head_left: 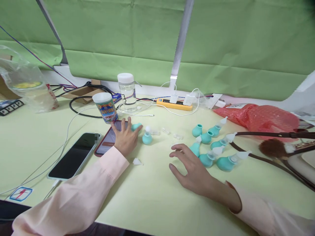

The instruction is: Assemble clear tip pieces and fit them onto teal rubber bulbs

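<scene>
My left hand (126, 137) is spread, palm down, over the right edge of a phone with a lit screen (105, 144); its thumb touches a teal bulb (135, 126) lying on its side. Just right of it a teal bulb with a white tip (147, 137) stands upright. Small clear plastic pieces (166, 131) lie in the middle, and a white cone piece (137, 161) lies nearer me. My right hand (190, 168) hovers with fingers apart and nothing visible between them, left of several teal bulbs, some with clear nozzles (225, 163) and some without (197, 130).
A black-screened phone (75, 156) lies at left. Behind stand a paper cup (105, 108), a clear bottle (128, 95) and a yellow power strip (174, 105) with cables. A red plastic bag (261, 119) and brown straps (263, 134) are at right, a clear bag (34, 93) at far left.
</scene>
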`<state>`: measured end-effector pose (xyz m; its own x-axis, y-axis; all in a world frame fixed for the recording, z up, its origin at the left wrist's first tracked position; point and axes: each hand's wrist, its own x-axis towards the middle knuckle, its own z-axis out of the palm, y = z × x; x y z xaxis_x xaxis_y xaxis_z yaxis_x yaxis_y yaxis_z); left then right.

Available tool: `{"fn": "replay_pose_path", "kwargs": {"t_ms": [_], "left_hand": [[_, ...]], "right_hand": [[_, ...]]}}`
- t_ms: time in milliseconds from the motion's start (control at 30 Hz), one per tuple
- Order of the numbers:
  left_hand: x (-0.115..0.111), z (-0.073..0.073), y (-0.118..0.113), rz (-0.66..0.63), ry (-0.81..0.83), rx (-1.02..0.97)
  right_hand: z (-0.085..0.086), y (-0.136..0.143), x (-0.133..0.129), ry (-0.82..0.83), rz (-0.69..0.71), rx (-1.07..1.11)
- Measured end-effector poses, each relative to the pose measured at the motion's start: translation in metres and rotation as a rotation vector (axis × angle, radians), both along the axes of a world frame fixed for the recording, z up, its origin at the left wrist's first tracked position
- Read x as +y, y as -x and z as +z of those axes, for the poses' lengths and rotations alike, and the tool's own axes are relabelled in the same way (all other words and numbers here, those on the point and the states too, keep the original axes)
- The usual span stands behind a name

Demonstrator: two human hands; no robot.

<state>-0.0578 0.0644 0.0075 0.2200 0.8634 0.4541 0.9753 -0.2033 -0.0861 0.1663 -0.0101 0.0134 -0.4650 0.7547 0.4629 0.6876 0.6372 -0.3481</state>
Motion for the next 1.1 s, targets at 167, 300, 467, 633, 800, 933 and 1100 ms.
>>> {"fn": "replay_pose_path", "kwargs": {"t_ms": [167, 300, 467, 633, 800, 933, 1100], "left_hand": [[-0.002, -0.001, -0.002, 0.005, 0.003, 0.124], [-0.003, 0.006, -0.004, 0.008, -0.016, 0.116], [-0.005, 0.01, -0.007, -0.012, 0.015, 0.067], [-0.008, 0.011, -0.009, -0.036, 0.042, 0.031], [-0.006, 0.007, -0.009, -0.081, 0.079, -0.002], [0.001, -0.001, -0.007, -0.18, 0.143, -0.01], [0.013, -0.009, -0.001, -0.315, 0.281, -0.02]], "right_hand": [[-0.008, -0.004, 0.006, -0.089, -0.056, -0.314], [-0.014, -0.005, 0.009, -0.075, -0.082, -0.465], [-0.016, -0.004, 0.014, -0.11, -0.097, -0.588], [-0.016, -0.006, 0.021, -0.144, -0.151, -0.682], [-0.013, -0.005, 0.023, -0.099, -0.208, -0.673], [-0.01, -0.003, 0.022, -0.095, -0.159, -0.629], [-0.013, -0.003, 0.025, -0.084, -0.039, -0.634]]}}
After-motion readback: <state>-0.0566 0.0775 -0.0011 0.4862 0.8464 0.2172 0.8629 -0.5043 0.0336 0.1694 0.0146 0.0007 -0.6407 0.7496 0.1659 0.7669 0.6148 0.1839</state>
